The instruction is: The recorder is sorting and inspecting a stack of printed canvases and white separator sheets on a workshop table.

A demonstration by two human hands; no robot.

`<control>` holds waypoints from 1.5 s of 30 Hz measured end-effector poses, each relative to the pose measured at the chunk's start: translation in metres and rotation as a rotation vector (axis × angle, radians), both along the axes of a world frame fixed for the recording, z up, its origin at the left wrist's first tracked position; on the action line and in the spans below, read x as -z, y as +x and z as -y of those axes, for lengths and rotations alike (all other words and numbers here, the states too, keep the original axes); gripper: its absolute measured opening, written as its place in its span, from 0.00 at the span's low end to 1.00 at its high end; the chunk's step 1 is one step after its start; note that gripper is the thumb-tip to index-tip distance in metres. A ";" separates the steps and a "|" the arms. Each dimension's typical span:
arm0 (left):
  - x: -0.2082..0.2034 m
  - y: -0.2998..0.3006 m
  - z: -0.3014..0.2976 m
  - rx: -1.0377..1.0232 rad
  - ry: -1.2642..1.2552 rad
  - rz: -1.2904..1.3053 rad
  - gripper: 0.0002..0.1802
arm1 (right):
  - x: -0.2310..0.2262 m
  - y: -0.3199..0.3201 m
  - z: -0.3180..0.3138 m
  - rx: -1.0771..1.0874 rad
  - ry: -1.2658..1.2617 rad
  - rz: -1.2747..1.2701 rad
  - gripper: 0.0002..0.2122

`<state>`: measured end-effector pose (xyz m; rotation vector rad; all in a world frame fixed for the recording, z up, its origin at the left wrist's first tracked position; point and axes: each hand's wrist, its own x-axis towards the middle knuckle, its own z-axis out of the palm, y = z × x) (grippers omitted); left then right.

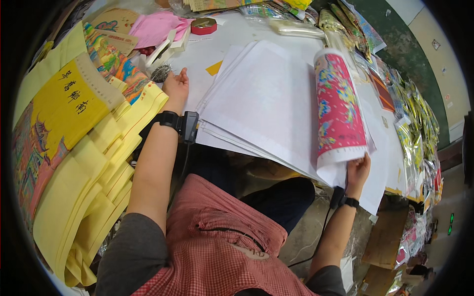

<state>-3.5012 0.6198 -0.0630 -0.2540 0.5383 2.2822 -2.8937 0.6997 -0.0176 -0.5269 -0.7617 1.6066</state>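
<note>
Head view: taking the stack of white sheets (261,93) as the landmark, a pink printed sheet (339,103) stands in a loose curl along the stack's right side, its white lower margin bent near the stack's front right corner. The person's right hand (359,171), by that same corner, has its fingers clamped on the margin. The left hand (176,88) is left of the stack, just beside a dark bristly ball (161,73); its fingers are half curled, and whether they pinch anything cannot be told. Farther left of the stack hang layered yellow panels (81,197). Good handling would probably mean gripping the pink sheet only by its margin, lightly enough to avoid creases, and letting the curl relax evenly rather than tugging one corner. Steadying the unevenly fanned stack would likely help against slipping.
</note>
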 end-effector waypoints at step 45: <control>-0.010 0.030 0.015 0.220 -0.173 -0.695 0.13 | 0.004 -0.006 0.020 0.139 0.180 -0.208 0.16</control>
